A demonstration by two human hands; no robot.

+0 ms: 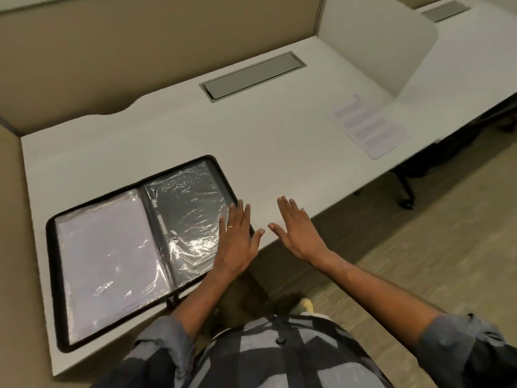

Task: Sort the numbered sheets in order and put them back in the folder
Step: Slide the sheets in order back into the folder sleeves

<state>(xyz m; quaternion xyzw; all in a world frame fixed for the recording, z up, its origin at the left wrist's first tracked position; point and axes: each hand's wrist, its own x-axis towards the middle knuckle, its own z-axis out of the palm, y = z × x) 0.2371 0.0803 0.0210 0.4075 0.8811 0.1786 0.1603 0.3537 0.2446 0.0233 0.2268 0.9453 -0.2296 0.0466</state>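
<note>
Folder [112, 261] open flat on the surface [279, 135], sheets [369, 126] far right.
Its spine [156, 242] runs near to far; left hand [237, 242] over its right edge, right hand [296, 231] beside, all fingers [240, 217] straight, released.

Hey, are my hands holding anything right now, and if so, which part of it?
Nothing is held. The left hand lies flat over the right edge of the open folder; the right hand is spread open beside it.

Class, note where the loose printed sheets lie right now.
In the head view the printed sheets lie at the far right of the desk, near its front edge, beside the white divider, far from the open folder at left.
</note>
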